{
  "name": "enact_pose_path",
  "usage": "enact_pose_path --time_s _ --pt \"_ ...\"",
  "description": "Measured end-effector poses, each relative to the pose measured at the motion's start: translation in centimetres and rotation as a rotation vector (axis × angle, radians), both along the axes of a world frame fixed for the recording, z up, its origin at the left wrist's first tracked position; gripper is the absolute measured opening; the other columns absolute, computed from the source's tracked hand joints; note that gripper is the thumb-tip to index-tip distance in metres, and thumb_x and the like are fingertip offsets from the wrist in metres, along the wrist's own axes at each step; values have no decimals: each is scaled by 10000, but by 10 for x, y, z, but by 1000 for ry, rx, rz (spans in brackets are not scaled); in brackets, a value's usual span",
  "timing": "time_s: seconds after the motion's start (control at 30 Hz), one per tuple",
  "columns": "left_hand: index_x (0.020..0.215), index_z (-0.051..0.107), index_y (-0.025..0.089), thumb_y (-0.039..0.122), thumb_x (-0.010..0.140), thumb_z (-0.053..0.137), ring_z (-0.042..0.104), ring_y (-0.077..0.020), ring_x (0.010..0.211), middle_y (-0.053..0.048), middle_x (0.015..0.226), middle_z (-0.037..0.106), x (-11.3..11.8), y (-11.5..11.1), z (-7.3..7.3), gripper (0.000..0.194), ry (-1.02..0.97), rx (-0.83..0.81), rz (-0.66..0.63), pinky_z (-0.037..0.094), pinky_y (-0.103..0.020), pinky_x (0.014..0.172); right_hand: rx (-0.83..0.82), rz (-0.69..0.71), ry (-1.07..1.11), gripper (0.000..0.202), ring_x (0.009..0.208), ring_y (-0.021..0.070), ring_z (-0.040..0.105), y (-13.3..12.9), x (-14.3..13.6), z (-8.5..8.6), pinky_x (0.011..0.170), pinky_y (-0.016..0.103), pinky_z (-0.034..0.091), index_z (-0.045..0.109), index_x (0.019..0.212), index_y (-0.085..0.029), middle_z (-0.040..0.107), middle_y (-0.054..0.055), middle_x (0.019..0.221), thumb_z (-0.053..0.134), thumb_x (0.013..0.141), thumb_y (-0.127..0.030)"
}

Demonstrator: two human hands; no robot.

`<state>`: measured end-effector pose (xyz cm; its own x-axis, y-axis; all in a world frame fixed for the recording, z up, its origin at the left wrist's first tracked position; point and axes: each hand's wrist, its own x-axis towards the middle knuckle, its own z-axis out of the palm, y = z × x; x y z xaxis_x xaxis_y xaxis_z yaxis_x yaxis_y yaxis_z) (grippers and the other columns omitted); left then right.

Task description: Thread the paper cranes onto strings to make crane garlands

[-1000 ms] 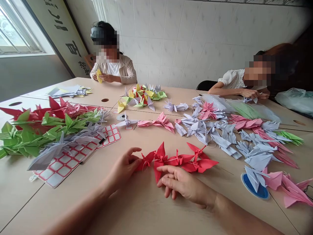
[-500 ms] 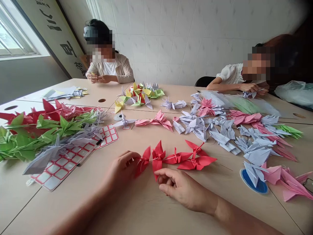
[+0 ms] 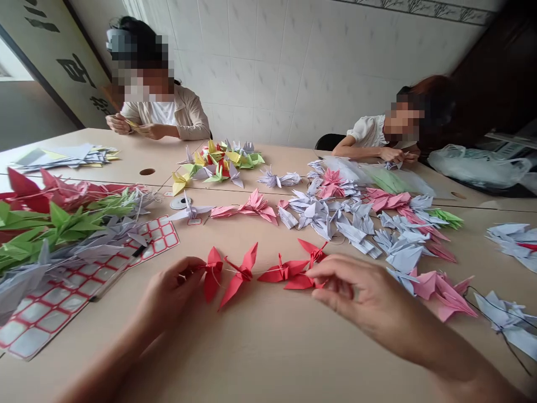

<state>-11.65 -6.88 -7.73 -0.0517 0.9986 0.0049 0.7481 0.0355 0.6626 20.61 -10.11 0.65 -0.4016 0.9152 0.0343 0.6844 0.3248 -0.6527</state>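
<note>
Head view puts the red paper birds (image 3: 242, 275) right in front of me, lying in a loose row across the near middle of the table (image 3: 268, 347), between the two hands. I count five, with a pale thread (image 3: 257, 279) running between the ones on the left. The left hand (image 3: 178, 285) is narrow, thumb and fingers pinched on the leftmost bird. The right hand (image 3: 361, 296) is half curled, its thumb and forefinger close about a wing at the row's right end; I cannot tell whether they grip it.

As for progress, I'd judge the folding of these five finished, and at least some of them threaded. The two left birds stand apart with gaps beside them, while the three on the right crowd and overlap, so the spacing looks only partly sorted out. Whether the thread is tied off at either end, I can't make out.

Beyond, a pink string of birds (image 3: 260, 208) and a big heap of pale birds (image 3: 314, 212) lie already folded. Green birds (image 3: 62, 221) are bunched at my left. Across the table, a co-worker (image 3: 188, 115) has yellow paper (image 3: 133, 124) in hand, and flat sheets (image 3: 62, 157) lie stacked nearby, unfolded.
</note>
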Motion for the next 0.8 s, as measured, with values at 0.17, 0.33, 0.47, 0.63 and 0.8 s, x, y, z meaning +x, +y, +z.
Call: enact_pose_path --time_s 0.17,0.33,0.47,0.63,0.8 --pt "924 652 231 510 792 497 659 -175 707 -1 844 741 -12 6 -7 345 -49 -14 1 476 -210 608 120 -187 -388 141 712 174 605 5 30 -18 595 265 434 582 818 -246 637 -22 817 623 846 -378" --pt "942 653 230 530 785 520 655 -186 749 2 853 738 -11 6 -12 364 -86 -33 -4 471 -206 611 123 -211 -509 147 688 175 622 10 19 -49 550 264 403 537 784 -228 630 -18 813 538 899 -321" --pt "899 666 228 526 783 521 639 -186 745 14 826 735 -3 4 -6 351 -127 -32 51 462 -205 606 155 -247 -524 166 649 170 621 15 17 -55 506 257 379 533 767 -227 640 -9 802 468 918 -244" --pt "910 668 225 550 758 538 618 -190 732 7 817 728 -3 6 -5 381 -80 -43 20 458 -218 607 211 -258 -380 93 740 184 647 17 21 -63 572 267 433 557 876 -237 669 2 870 513 902 -316" --pt "929 673 234 594 743 530 654 -204 753 -11 842 739 -8 9 -9 430 -80 -51 26 492 -223 591 175 -243 -356 215 609 154 570 18 24 -65 546 257 411 502 717 -225 590 -11 717 425 918 -228"
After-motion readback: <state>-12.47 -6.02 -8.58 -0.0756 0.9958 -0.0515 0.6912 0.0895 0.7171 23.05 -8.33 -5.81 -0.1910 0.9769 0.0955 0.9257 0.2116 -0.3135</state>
